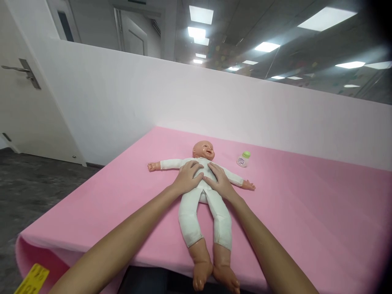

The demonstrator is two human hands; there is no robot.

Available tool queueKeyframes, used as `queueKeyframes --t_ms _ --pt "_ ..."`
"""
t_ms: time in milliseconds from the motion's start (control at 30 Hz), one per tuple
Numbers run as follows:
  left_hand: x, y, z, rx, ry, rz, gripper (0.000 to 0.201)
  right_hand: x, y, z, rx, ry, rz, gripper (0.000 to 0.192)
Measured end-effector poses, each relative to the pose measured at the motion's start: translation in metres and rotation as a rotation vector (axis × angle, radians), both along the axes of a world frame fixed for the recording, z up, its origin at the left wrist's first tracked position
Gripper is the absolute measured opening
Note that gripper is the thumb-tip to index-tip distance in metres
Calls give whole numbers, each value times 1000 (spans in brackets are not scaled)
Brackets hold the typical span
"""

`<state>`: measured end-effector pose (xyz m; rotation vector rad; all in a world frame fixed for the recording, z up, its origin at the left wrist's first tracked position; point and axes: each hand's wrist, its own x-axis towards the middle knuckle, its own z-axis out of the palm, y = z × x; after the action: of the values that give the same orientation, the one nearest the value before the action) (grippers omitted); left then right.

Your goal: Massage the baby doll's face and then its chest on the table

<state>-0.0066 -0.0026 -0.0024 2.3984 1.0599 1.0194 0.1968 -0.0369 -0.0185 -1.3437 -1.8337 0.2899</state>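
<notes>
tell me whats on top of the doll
Both hands lie flat on the doll's belly: the left hand and right hand, side by side. They cover the middle of its white suit, so what is under the palms cannot be seen.

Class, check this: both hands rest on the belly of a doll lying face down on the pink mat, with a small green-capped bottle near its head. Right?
Not quite. The head view shows the doll lying face up. Left hand and right hand rest on its belly, on the pink mat, the bottle near its head.
</notes>
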Motion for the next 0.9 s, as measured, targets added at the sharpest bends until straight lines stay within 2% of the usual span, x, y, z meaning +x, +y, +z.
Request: queueKeyframes --t_ms 133,200,400,500,567,733,800,900 --pt "1 -7 8 -5 -14 51 22 0 -2 4 38 -45 -35 45" --pt "2 -9 9 -8 -17 57 20 0 -3 5 42 -43 -44 41" --pt "3 -3 -2 -54 54 64 45 3 -4 1 -72 -24 10 75" --pt "2 -1 -5 -71 77 56 51 6 -2 1 -122 -33 25 84" --pt "2 -1 -3 -52 59 44 46 6 -1 1 -100 -28 9 78" --pt "1 -6 6 -33 -21 40 26 3 1 3 2 2 -85 32" --pt "1 -7 7 -43 -42 52 24 2 2 2 21 17 -89 29" --pt "3 -7 6 -35 -50 68 25 2 1 0 31 35 -48 43"
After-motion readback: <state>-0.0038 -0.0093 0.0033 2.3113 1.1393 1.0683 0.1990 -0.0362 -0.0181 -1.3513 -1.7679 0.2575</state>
